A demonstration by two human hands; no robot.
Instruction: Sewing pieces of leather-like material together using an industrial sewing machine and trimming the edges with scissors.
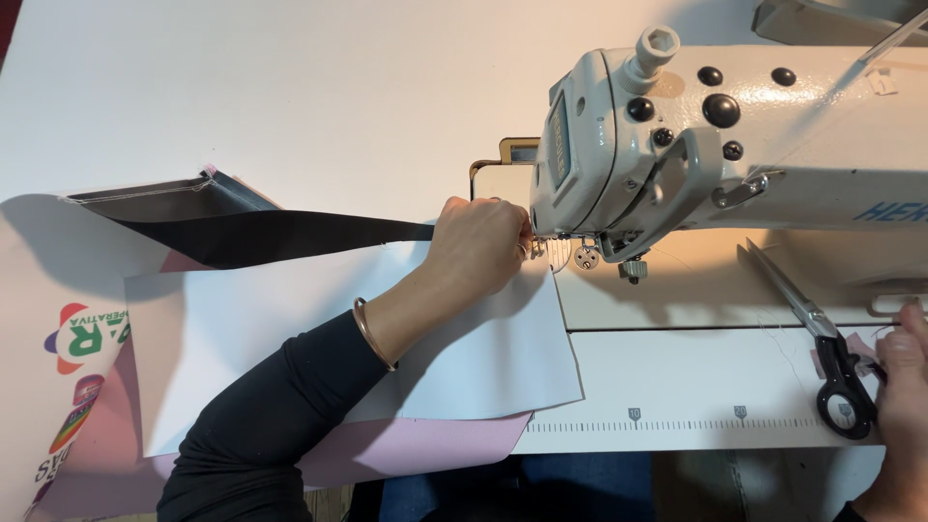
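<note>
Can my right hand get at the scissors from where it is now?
Probably yes. The right hand rests at the table's edge beside the black handles of the scissors, which lie flat on the sewing machine bed with nothing between.

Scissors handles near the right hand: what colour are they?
Black. The scissors handles lie on the white table beside the right hand, clearest in the head view.

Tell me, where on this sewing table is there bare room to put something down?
Bare: the white tabletop behind the black strip, left of the sewing machine. Crowded: by the needle with the left hand, and near the scissors by the right hand.
</note>
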